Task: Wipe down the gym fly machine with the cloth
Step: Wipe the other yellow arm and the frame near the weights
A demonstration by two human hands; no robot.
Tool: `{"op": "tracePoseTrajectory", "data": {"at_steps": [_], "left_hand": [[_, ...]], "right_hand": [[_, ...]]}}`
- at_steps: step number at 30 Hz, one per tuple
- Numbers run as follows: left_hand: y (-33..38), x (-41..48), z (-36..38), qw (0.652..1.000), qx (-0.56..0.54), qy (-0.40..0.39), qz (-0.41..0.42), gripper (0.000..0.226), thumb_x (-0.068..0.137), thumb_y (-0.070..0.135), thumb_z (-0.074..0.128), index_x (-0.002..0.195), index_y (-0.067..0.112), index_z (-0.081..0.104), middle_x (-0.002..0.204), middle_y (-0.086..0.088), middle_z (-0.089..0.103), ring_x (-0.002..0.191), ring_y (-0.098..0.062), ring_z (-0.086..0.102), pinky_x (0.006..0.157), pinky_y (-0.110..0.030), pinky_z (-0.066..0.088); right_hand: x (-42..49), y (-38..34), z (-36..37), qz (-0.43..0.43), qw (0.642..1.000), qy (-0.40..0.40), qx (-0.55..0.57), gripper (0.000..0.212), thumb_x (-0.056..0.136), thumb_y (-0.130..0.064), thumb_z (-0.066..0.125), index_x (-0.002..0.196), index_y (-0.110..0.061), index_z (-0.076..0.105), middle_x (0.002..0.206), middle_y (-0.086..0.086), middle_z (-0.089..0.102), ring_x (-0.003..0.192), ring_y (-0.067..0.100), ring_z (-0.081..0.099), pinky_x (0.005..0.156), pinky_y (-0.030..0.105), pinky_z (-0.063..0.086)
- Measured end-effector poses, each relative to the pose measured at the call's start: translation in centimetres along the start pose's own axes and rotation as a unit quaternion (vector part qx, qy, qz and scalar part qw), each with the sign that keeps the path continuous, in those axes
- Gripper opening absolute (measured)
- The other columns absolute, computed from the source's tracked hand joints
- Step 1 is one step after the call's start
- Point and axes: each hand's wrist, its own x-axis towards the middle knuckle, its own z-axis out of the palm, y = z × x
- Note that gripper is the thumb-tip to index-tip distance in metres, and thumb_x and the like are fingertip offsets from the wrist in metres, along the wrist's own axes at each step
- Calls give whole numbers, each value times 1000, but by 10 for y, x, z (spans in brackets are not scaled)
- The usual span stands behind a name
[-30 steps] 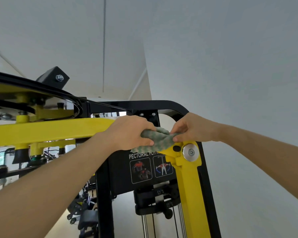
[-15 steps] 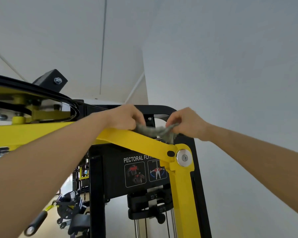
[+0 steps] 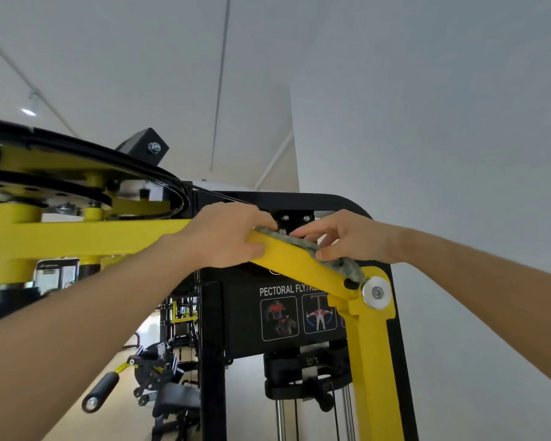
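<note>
Cloth, grey-green and bunched, lies along the top edge of the slanted yellow arm of the fly machine. It reaches from your left fingertips down to just beside the round white pivot cap. Your left hand grips the yellow arm, with the fingers curled over its top and the thumb under it, and the fingertips touch the upper end of the cloth. Your right hand pinches the cloth at its lower part, thumb on the front side, fingers bent over the back. Behind the arm is a black placard that reads "PECTORAL FLY" and carries exercise pictures. At the upper left sits a yellow cam with a black belt around it.
</note>
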Motion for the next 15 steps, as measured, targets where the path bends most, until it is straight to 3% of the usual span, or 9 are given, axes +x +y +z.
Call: {"op": "tracePoseTrajectory", "data": {"at_steps": [2, 5, 9, 11, 13, 14, 15], "left_hand": [[-13, -17, 3, 996, 60, 57, -19, 45, 86, 50, 57, 130, 43, 56, 114, 12, 63, 107, -18, 59, 82, -37, 40], [-35, -41, 6, 981, 110, 132, -87, 49, 86, 59, 59, 129, 37, 59, 115, 9, 65, 107, -19, 60, 84, -38, 43], [-57, -72, 13, 965, 109, 195, -137, 49, 87, 64, 62, 123, 31, 64, 115, 2, 69, 104, -25, 65, 83, -40, 49], [-61, -80, 21, 965, 121, 200, -121, 51, 90, 61, 60, 128, 26, 64, 118, -2, 68, 107, -29, 63, 89, -44, 48], [-62, -83, 25, 965, 110, 209, -112, 54, 91, 58, 63, 132, 22, 63, 118, -4, 68, 106, -29, 61, 89, -44, 46], [-62, -83, 25, 965, 101, 215, -115, 56, 89, 57, 66, 132, 21, 64, 117, -4, 68, 106, -29, 62, 89, -43, 45], [-63, -83, 25, 963, 95, 220, -122, 59, 87, 58, 68, 131, 19, 65, 117, -5, 70, 105, -29, 63, 88, -43, 46]], "right_hand": [[10, -13, 5, -25, 1000, -2, -15, 57, 93, -7, 65, 134, -45, 56, 114, -28, 68, 99, 6, 71, 72, 16, 56], [25, -29, 10, -40, 999, -12, -34, 57, 93, -6, 65, 141, -36, 55, 100, -28, 71, 94, 9, 72, 72, 13, 54], [44, -54, 9, -49, 996, -32, -73, 62, 88, -1, 65, 141, -32, 55, 79, -37, 66, 77, -5, 67, 64, 7, 49], [54, -67, 9, -51, 994, -35, -85, 66, 86, 3, 60, 142, -32, 55, 82, -31, 66, 81, 1, 68, 65, 15, 54], [64, -82, 11, -55, 993, -36, -95, 68, 86, 5, 60, 141, -35, 55, 98, -19, 67, 95, 25, 70, 77, 37, 61], [70, -88, 14, -58, 993, -35, -94, 67, 86, 4, 61, 141, -35, 55, 99, -20, 67, 97, 27, 69, 80, 41, 61], [76, -92, 16, -62, 994, -31, -87, 64, 88, 3, 62, 141, -33, 56, 95, -26, 67, 94, 16, 70, 80, 35, 60]]}}
